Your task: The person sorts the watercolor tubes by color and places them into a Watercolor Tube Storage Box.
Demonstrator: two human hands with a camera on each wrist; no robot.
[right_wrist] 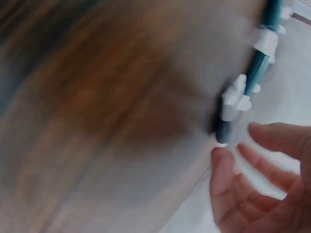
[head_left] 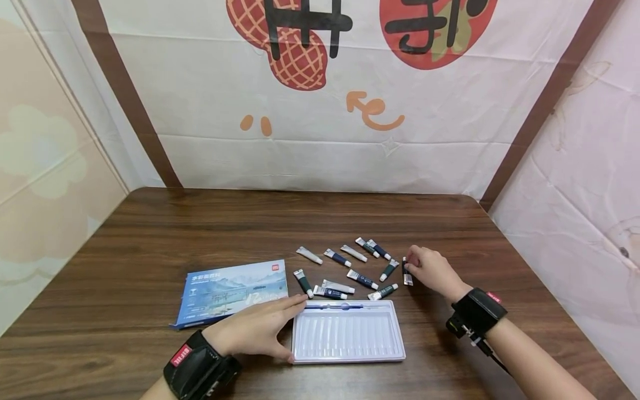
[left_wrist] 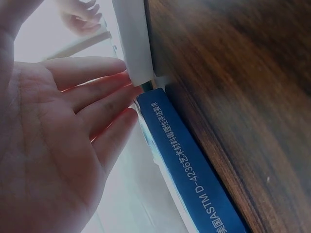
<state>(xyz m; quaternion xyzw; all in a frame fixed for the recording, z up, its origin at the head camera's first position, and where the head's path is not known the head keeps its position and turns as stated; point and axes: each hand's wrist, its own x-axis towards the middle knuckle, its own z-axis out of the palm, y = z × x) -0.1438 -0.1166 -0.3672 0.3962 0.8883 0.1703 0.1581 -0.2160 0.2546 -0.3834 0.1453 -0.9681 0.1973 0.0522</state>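
My left hand (head_left: 262,326) spans the left side of a white plastic tray (head_left: 348,334), thumb by the near corner and straight fingers at the far corner. The tray has ridged slots and a thin blue-handled paintbrush (head_left: 334,306) along its far edge. In the left wrist view, the fingers (left_wrist: 104,94) reach to the tray's edge (left_wrist: 133,43). My right hand (head_left: 431,269) is at a dark paint tube (head_left: 408,273) right of the other tubes. The right wrist view shows this tube (right_wrist: 228,114) just past its parted thumb and fingertips.
Several paint tubes (head_left: 362,279), dark and silver-white, lie scattered beyond the tray. A blue printed box (head_left: 235,291) lies left of it, partly behind my left hand. The wooden table (head_left: 225,222) ends at a white printed cloth (head_left: 325,161).
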